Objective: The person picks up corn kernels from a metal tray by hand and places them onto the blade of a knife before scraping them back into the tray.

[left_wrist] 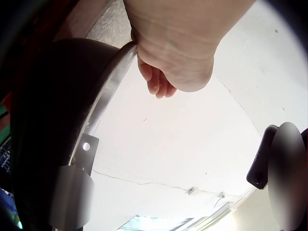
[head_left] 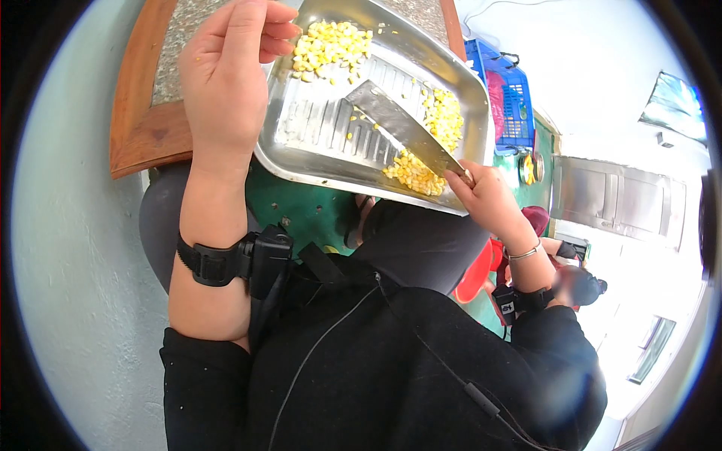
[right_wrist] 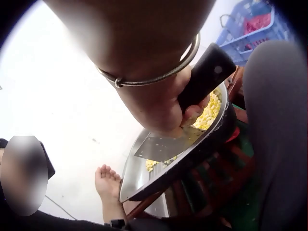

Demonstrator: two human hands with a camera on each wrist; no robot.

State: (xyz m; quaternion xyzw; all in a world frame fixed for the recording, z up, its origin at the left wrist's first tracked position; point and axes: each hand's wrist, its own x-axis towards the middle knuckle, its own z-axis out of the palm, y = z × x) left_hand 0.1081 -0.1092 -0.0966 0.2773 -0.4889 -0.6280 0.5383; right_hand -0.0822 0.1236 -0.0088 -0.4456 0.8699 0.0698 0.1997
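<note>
A: In the head view, what do we see?

B: We see a shiny rectangular steel tray (head_left: 316,150) tilted over the wood-edged stone-topped table (head_left: 143,128). Our left hand (head_left: 226,68) has its fingers (head_left: 274,30) curled over the tray's far rim, right beside a heap of yellow corn kernels (head_left: 331,45). Our right hand (head_left: 485,192) grips the handle of a broad steel cleaver (head_left: 398,124), whose blade lies flat in the tray among more kernels. A blue plastic crate (head_left: 508,94) stands behind.

A: And the left wrist view?

B: The left hand's fingers (left_wrist: 156,82) bend round the tray's thin metal edge (left_wrist: 108,86); we see no kernels there.

A: The right wrist view?

B: The right hand's fingers (right_wrist: 192,113) wrap tightly round the cleaver's black handle (right_wrist: 207,74); the blade (right_wrist: 166,147) rests inside the tray (right_wrist: 139,173), kernels (right_wrist: 209,110) just beyond the fingertips.
</note>
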